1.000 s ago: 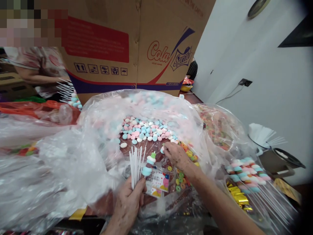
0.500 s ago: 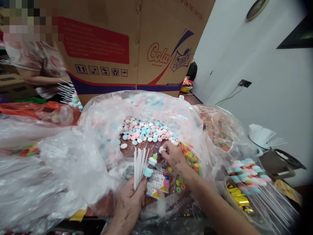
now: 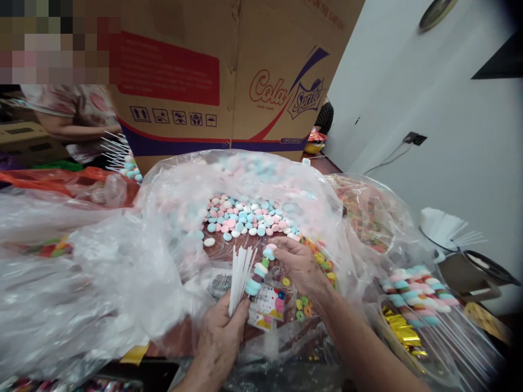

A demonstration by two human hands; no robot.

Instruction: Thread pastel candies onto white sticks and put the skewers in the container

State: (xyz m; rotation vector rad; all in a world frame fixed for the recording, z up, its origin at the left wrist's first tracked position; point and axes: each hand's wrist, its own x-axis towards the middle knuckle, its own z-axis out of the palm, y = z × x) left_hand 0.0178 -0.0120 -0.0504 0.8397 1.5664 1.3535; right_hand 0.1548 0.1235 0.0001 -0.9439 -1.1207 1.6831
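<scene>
My left hand (image 3: 223,335) is closed around a bundle of thin white sticks (image 3: 240,277) standing upright. Beside the bundle, in the same grip, leans a candy skewer (image 3: 253,287) threaded with blue and white marshmallows, a brown piece and a green piece. At the skewer's top end, my right hand (image 3: 300,267) pinches a pink, white and blue marshmallow (image 3: 269,251) that touches or nearly touches the tip. Beyond my hands, loose pastel marshmallows (image 3: 245,216) spill from a clear plastic bag (image 3: 180,174). Ring gummies (image 3: 303,307) lie under my right wrist.
A large cardboard box (image 3: 183,65) stands behind the bag. Finished skewers (image 3: 420,288) and gold ties (image 3: 402,332) lie at the right, near spare white sticks (image 3: 445,226). Crumpled plastic (image 3: 114,283) covers the left. A person (image 3: 77,120) sits at the far left.
My right hand has brought the marshmallow down and left from beside the pile to the skewer's tip. My left hand has shifted slightly right with the sticks.
</scene>
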